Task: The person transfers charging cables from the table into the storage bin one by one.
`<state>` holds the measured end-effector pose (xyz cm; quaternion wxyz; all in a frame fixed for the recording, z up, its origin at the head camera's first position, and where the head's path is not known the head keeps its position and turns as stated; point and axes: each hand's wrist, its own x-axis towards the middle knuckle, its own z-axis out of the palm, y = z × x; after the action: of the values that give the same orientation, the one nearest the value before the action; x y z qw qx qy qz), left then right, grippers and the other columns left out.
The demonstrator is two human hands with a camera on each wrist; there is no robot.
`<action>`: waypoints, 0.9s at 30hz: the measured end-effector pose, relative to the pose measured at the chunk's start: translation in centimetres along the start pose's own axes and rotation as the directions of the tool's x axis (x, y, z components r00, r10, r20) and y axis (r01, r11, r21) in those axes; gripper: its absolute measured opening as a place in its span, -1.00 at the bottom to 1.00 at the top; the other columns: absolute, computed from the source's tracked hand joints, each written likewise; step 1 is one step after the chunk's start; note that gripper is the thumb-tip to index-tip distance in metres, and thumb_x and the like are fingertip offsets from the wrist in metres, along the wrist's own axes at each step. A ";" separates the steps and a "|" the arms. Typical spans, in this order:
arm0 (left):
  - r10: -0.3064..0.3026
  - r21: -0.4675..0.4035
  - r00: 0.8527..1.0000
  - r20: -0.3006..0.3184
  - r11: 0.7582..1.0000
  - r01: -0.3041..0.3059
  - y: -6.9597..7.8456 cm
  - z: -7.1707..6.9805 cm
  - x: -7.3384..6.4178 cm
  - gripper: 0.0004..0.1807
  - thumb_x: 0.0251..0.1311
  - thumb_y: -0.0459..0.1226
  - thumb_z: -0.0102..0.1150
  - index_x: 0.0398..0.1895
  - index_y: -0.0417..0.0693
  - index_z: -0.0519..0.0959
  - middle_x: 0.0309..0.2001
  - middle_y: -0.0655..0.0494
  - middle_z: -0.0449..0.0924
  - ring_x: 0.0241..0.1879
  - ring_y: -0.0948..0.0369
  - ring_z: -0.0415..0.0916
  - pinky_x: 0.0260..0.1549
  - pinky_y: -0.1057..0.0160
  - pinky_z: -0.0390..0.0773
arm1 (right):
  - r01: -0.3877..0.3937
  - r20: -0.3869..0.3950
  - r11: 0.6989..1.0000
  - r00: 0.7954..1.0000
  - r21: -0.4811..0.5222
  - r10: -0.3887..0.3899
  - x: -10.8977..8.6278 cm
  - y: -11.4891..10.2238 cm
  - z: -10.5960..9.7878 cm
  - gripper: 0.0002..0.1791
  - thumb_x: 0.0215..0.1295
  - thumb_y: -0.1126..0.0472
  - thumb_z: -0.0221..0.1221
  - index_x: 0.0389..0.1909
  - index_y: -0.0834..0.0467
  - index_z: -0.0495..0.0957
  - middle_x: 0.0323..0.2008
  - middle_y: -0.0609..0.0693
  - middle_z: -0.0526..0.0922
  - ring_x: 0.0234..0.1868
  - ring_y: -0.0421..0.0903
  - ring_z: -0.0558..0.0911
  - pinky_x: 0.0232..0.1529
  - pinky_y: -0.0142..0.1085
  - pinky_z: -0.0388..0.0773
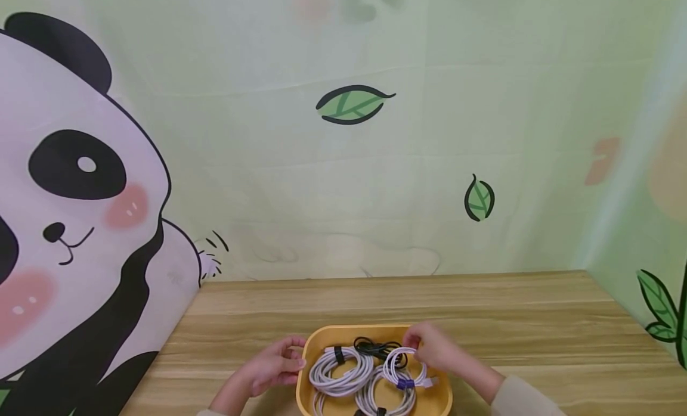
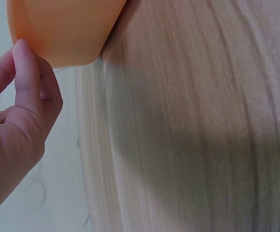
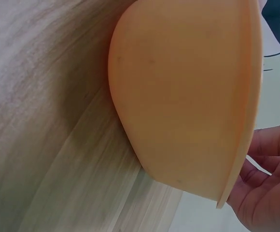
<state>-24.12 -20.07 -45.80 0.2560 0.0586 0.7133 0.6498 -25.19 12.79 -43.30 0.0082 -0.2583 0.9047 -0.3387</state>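
Note:
A yellow plastic bin point(image 1: 441, 398) stands on the wooden table with coiled cables in it. My left hand point(image 1: 275, 366) is at its left rim, and in the left wrist view the thumb point(image 2: 24, 58) lies against the outer wall. My right hand point(image 1: 433, 345) reaches over the right rim and pinches a small white cable coil point(image 1: 389, 368) with a purple tie. The right fingertips are hidden behind the wall in the right wrist view. Beneath lie a grey-white cable coil point(image 1: 316, 380) with a black strap, a second grey-white coil point(image 1: 365, 400) and a black cable point(image 1: 367, 346).
The wooden table point(image 1: 526, 320) extends behind the bin and to both sides. A pale green cloth backdrop point(image 1: 257, 136) with a panda and leaves hangs at the back and sides.

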 end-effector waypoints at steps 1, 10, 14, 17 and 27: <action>0.000 0.000 1.000 0.000 1.000 0.000 0.0 0.0 0.0 -0.50 0.13 -0.40 0.01 0.13 -0.30 0.13 -0.34 0.09 0.32 -0.43 0.31 0.40 -0.48 0.43 0.49 | 0.006 -0.001 1.000 1.000 -0.013 -0.006 0.1 0.0 0.1 -0.70 -0.37 0.63 0.03 -0.59 0.22 0.50 -0.64 -0.07 0.44 -0.57 -0.27 0.32 -0.56 -0.48 0.29; 0.005 -0.004 1.000 0.004 1.000 -0.005 -0.3 -0.1 0.2 -0.51 0.13 -0.40 0.00 0.12 -0.32 0.14 -0.36 0.10 0.33 -0.44 0.31 0.40 -0.49 0.43 0.50 | 0.000 -0.010 0.996 1.000 -0.087 -0.001 0.2 -0.2 0.6 -0.70 -0.40 0.62 -0.03 -0.65 0.20 0.46 -0.69 -0.11 0.33 -0.61 -0.22 0.28 -0.61 -0.45 0.20; 0.001 0.001 1.000 -0.001 1.000 -0.001 -0.3 -0.1 0.2 -0.51 0.13 -0.40 0.01 0.12 -0.31 0.14 -0.36 0.10 0.33 -0.44 0.31 0.40 -0.50 0.43 0.49 | -0.003 -0.009 0.991 1.000 -0.131 0.002 0.2 -0.4 0.7 -0.72 -0.39 0.60 -0.02 -0.67 0.18 0.45 -0.70 -0.14 0.28 -0.61 -0.20 0.26 -0.61 -0.44 0.16; -0.005 0.005 1.000 -0.004 1.000 0.005 -0.2 -0.1 0.2 -0.52 0.13 -0.40 0.01 0.12 -0.31 0.15 -0.36 0.10 0.33 -0.44 0.31 0.40 -0.50 0.43 0.50 | 0.009 -0.012 0.985 1.000 -0.171 -0.011 0.2 -0.5 0.8 -0.74 -0.36 0.59 0.01 -0.68 0.17 0.45 -0.71 -0.15 0.29 -0.61 -0.21 0.25 -0.62 -0.44 0.16; -0.005 0.005 1.000 0.000 1.000 0.005 -0.1 -0.1 0.1 -0.51 0.13 -0.40 0.00 0.12 -0.30 0.14 -0.35 0.10 0.33 -0.44 0.31 0.40 -0.50 0.44 0.50 | -0.040 0.000 0.972 0.999 -0.231 0.041 0.1 -0.8 1.0 -0.75 -0.33 0.59 0.05 -0.67 0.18 0.47 -0.70 -0.12 0.34 -0.61 -0.17 0.29 -0.61 -0.40 0.21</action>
<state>-24.24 -20.08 -45.92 0.2575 0.0572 0.7152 0.6472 -24.71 11.61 -43.61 -0.0129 -0.2397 0.9430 -0.2306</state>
